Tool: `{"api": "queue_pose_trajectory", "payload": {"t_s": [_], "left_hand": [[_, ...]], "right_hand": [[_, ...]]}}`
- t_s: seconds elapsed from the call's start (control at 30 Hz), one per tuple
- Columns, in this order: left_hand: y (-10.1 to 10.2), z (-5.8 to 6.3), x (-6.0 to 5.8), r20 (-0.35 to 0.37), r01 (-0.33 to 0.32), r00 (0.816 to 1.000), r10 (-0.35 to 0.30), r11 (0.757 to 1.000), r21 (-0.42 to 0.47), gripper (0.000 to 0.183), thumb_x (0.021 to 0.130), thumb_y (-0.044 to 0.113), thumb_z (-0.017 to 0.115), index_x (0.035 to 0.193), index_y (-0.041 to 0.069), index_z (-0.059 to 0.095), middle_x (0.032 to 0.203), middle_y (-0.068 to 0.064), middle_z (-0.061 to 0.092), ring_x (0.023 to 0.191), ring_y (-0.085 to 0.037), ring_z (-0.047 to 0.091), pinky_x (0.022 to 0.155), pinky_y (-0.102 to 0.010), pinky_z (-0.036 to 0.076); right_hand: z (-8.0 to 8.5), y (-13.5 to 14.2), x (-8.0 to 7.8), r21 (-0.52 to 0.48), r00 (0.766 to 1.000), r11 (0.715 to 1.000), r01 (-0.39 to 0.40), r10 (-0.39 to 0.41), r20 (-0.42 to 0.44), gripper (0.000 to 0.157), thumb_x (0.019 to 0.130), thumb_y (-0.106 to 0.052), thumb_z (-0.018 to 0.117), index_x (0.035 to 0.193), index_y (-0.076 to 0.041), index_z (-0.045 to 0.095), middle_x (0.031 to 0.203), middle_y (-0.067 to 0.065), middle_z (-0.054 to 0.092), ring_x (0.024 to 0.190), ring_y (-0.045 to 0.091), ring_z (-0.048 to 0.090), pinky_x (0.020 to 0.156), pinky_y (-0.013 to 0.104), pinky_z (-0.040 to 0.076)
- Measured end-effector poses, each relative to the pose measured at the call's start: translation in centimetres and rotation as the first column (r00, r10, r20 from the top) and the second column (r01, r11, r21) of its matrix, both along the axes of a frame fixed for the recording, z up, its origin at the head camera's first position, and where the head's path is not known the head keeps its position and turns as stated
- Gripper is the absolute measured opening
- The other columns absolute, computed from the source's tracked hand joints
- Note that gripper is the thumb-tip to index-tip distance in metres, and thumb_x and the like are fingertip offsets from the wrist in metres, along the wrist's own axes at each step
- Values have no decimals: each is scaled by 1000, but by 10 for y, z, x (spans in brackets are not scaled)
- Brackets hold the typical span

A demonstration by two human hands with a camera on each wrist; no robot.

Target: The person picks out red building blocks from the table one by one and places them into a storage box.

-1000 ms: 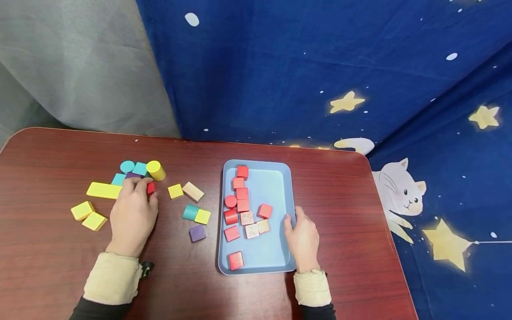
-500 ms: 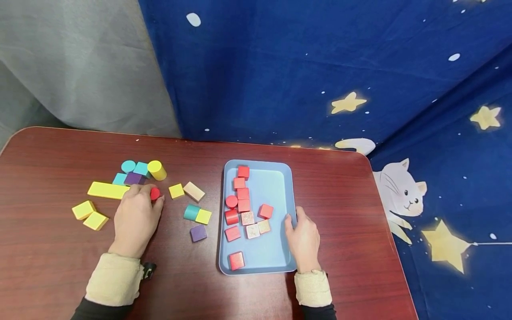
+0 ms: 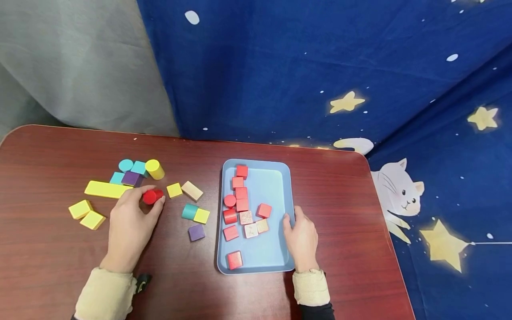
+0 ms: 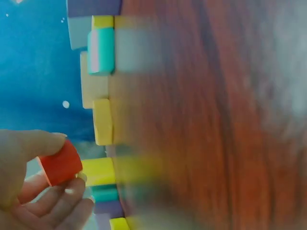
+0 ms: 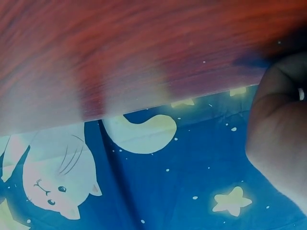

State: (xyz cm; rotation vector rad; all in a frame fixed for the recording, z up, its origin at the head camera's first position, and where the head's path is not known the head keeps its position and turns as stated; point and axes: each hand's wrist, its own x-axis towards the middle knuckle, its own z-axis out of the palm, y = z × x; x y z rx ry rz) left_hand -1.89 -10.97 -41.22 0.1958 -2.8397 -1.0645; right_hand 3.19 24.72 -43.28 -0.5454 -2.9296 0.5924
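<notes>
My left hand [image 3: 130, 226] pinches a red cylinder block [image 3: 150, 197] between thumb and fingertips. In the left wrist view the red cylinder [image 4: 62, 164] is held off the table. Just beyond that hand lie a purple block [image 3: 132, 178], a long yellow block [image 3: 106, 189] and a yellow cylinder [image 3: 154, 169]. On the right, my right hand [image 3: 302, 240] grips the side rim of a blue tray [image 3: 272, 253], thumb over the edge; its other fingers are partly hidden. Red blocks [image 3: 242, 193] line the tray's left half, with speckled pale blocks [image 3: 251, 230] beside them.
Between the left hand and the tray lie a wooden block [image 3: 192, 190], a teal cylinder [image 3: 190, 211], a yellow cube [image 3: 202, 216] and a purple cube [image 3: 196, 232]. Two yellow blocks [image 3: 92, 220] sit at the left. A blue curtain [image 3: 260, 71] hangs behind the table [image 3: 340, 191].
My left hand has drawn the red cylinder away from the purple block, toward me and slightly right, and tilted it. The right hand and tray stay in place.
</notes>
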Motion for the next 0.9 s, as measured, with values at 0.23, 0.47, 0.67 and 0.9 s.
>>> {"api": "queue_pose_trajectory", "payload": {"t_s": [0.23, 0.47, 0.67, 0.9], "left_hand": [[17, 14, 16, -151, 86, 985, -83, 996, 18, 49, 77, 9, 88, 120, 2, 68, 109, -20, 72, 91, -35, 69, 85, -57, 57], [44, 25, 37, -256, 282, 924, -284, 958, -47, 47, 69, 11, 92, 110, 5, 71, 101, -11, 74, 91, -23, 69, 80, -44, 59], [68, 25, 52, -244, 408, 877, -414, 910, -77, 50, 66, 15, 95, 111, 11, 72, 103, -5, 74, 90, -15, 67, 79, -36, 62], [85, 20, 64, -150, 463, 869, -471, 882, -83, 51, 65, 18, 96, 111, 14, 74, 104, 1, 73, 87, -10, 63, 76, -29, 62]], "right_hand": [[0, -1, 0, 2, 1000, 1000, -3, 3, 3, 22, 94, -25, 63, 109, -9, 65, 88, 19, 72, 80, 43, 71, 60, 56, 51], [0, 1, 0, 6, 1000, 1000, 5, -5, 18, 22, 95, -26, 62, 110, -10, 65, 90, 18, 73, 82, 42, 71, 61, 56, 51], [-1, 1, 0, 5, 1000, 1000, 2, -2, 12, 26, 95, -26, 63, 114, -10, 66, 92, 19, 73, 82, 43, 71, 62, 57, 52], [-1, 1, 1, 3, 1000, 1000, 2, -2, 11, 25, 95, -25, 63, 114, -9, 66, 91, 19, 73, 80, 42, 71, 59, 55, 52]]}}
